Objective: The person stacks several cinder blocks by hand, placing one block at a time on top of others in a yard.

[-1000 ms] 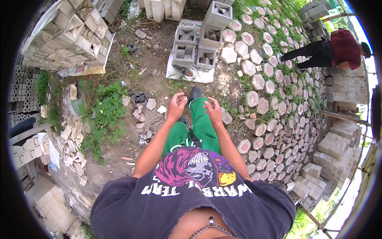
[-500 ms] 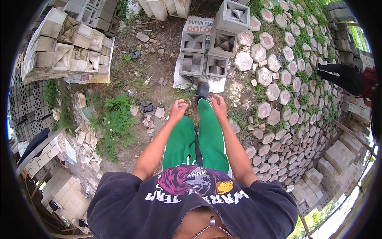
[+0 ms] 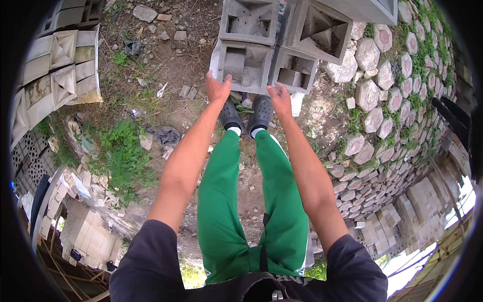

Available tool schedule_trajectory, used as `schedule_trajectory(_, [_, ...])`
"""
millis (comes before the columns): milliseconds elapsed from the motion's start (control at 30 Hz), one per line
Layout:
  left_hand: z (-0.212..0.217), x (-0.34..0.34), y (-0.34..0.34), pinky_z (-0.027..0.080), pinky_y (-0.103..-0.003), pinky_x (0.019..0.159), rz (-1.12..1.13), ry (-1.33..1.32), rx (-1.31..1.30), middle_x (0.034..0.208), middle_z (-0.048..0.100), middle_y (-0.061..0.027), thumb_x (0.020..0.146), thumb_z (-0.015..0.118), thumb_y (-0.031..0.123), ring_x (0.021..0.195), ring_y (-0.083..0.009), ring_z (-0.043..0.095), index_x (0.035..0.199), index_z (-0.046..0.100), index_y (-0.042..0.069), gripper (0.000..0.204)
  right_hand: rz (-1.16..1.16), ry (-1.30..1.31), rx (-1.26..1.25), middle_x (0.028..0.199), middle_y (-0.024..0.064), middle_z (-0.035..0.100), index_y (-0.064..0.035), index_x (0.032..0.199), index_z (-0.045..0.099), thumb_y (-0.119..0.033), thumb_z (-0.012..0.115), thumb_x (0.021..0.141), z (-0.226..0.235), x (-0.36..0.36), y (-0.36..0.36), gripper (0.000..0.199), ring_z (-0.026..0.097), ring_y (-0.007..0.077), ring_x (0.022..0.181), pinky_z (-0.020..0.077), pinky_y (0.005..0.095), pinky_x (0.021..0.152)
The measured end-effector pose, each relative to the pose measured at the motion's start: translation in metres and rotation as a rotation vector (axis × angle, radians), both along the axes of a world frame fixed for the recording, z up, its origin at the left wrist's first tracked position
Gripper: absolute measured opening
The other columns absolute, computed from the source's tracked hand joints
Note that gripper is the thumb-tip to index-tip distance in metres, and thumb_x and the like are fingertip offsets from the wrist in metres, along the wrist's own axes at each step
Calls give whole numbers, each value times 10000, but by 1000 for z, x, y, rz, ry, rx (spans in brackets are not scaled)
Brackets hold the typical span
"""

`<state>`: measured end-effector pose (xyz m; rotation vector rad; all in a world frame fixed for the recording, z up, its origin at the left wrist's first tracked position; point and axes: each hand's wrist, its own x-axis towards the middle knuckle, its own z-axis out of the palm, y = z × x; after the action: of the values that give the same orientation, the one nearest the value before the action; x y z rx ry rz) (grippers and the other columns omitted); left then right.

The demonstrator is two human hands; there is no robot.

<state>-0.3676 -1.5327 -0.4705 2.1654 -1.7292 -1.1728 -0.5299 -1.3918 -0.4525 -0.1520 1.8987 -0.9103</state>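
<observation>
My left hand (image 3: 218, 88) is at the near left corner of a grey concrete vent block (image 3: 234, 64), its thumb and fingers apart. By the near right corner of that block is my right hand (image 3: 280, 99), its fingers loosely bent and apart. Neither hand has visibly lifted anything; whether the fingertips touch the concrete is hard to tell. The block lies with its hollow square face up. Beyond it lies a similar vent block (image 3: 250, 6), and to its right another vent block (image 3: 313, 68) with a pyramid-patterned block (image 3: 329, 31) behind.
My feet in grey clogs (image 3: 260, 113) stand just before the blocks. Hexagonal pavers (image 3: 367, 95) with grass between them cover the right side. A stack of patterned blocks (image 3: 63, 83) stands at the left, near green weeds (image 3: 123, 151). Small rubble (image 3: 188, 92) lies on the soil.
I have stepped closer and bent over the blocks. Both hands have reached forward, from above my legs to the nearest block's corners. Both clogs now show beside each other.
</observation>
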Motion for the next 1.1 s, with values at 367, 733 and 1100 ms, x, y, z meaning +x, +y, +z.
schedule_trajectory(367, [-111, -4, -60, 425, -356, 933, -38, 314, 454, 1169, 605, -178, 774, 687, 457, 1082, -260, 570, 1260, 523, -31, 709, 154, 108, 99, 1266, 229, 547, 37, 1346, 394, -271, 707, 718, -136, -23, -66, 766, 532, 331, 1175, 402, 358, 993])
schedule_trajectory(733, [-91, -7, -53, 373, -365, 1005, -93, 128, 480, 1277, 554, -199, 845, 566, 584, 1188, -308, 514, 1289, 522, -17, 749, -116, -240, -104, 1208, 165, 548, -37, 1424, 291, 21, 545, 688, -116, -12, -54, 781, 526, 269, 1087, 425, 362, 930])
schedule_trajectory(1100, [105, 35, 8, 342, -389, 1043, 15, 379, 568, 1335, 467, -212, 818, 646, 517, 1231, -308, 454, 1397, 328, -7, 843, -166, -352, -4, 1175, 163, 554, -44, 1400, 319, 10, 581, 649, 88, 6, -3, 797, 550, 268, 1032, 465, 360, 866])
